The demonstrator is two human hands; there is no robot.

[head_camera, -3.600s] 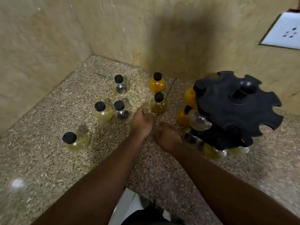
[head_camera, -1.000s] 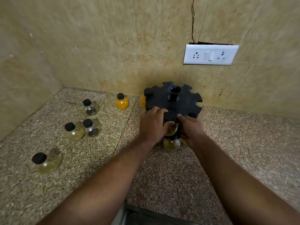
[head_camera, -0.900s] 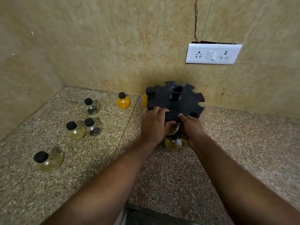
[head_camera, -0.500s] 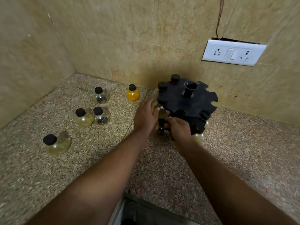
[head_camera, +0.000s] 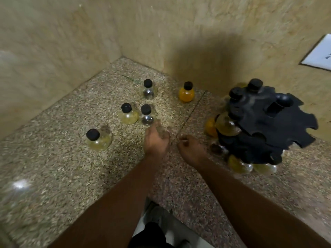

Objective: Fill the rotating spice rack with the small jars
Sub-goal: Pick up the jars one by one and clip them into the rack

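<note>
The black rotating spice rack point(head_camera: 268, 122) stands at the right, with several jars hanging in its slots. Loose round jars with black caps stand on the counter. These are an orange jar point(head_camera: 186, 93), a far clear jar point(head_camera: 148, 90), a pale yellow jar point(head_camera: 128, 114), a clear jar with dark contents point(head_camera: 147, 115) and a front pale yellow jar point(head_camera: 97, 138). My left hand point(head_camera: 155, 140) holds nothing, and its fingertips are just short of the dark-contents jar. My right hand point(head_camera: 191, 149), loosely curled and holding nothing, hovers left of the rack's lower tier.
The speckled stone counter point(head_camera: 71, 172) meets tiled walls in the far corner. A white socket plate point(head_camera: 318, 54) is on the right wall. The counter's front edge runs below my forearms, with floor and my feet beyond it.
Both hands have come off the rack and moved left over the counter, the left hand toward the loose jars. The view has swung left and down.
</note>
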